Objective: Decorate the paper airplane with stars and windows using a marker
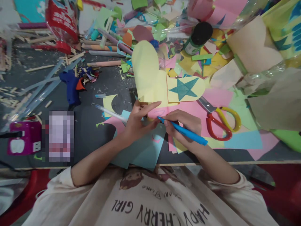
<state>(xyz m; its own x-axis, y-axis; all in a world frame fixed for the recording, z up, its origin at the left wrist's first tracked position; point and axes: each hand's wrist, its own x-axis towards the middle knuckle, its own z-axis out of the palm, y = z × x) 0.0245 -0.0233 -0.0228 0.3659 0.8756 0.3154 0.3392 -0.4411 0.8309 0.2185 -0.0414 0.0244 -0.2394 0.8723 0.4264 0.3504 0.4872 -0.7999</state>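
Observation:
A blue felt-tip marker (191, 135) is gripped in my right hand (184, 123), closed like a writing grip, its tip touching a small pink piece of paper (154, 112). Faint blue lines show on that pink piece. My left hand (138, 121) steadies it between index finger and thumb; the other fingers are partly hidden. Just beyond my hands lies a yellow paper cutout with rounded lobes (146, 72), whose right lobe carries a teal star (183, 89). Scissors with red and yellow handles (218, 121) rest to the right on layered coloured paper.
On the left are a blue glue gun (71, 86), a phone (61, 136) and a purple cube-shaped plug adapter (24, 138). A red-labelled bottle (62, 25), a black-capped bottle (198, 37) and many paper scraps cover the far side. A clear-barrelled pen (111, 113) lies left of my hand.

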